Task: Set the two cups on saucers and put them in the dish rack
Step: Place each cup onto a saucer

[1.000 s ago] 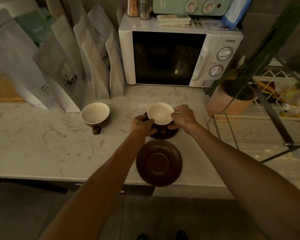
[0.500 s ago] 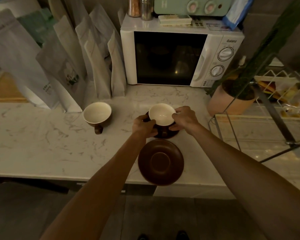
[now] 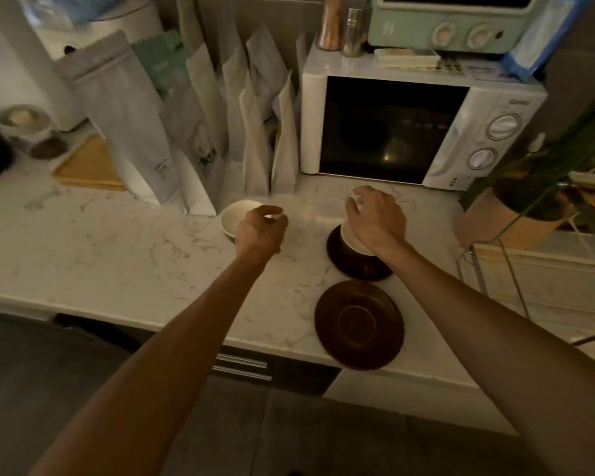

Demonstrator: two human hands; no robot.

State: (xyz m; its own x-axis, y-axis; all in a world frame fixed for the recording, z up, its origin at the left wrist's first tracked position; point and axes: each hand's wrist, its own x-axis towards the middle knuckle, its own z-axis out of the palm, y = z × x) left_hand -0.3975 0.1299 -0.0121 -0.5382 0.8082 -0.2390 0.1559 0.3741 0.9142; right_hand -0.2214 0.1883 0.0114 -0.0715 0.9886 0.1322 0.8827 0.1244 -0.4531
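Brown far saucer (image 3: 352,266) holds cup (image 3: 352,239) | near saucer (image 3: 359,324) bare | both hands' fingers loose, gripping nothing

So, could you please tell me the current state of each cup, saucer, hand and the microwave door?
Right cup: upright on far saucer.
Left cup: on counter, no saucer.
Near saucer: empty.
Right hand: over right cup.
Left hand: at left cup, grip unclear.
Microwave door: closed.

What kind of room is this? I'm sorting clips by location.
Most likely a home kitchen: a microwave stands on a marble-look counter, a small mint-green oven sits on top of it, and a wire dish rack is at the right.
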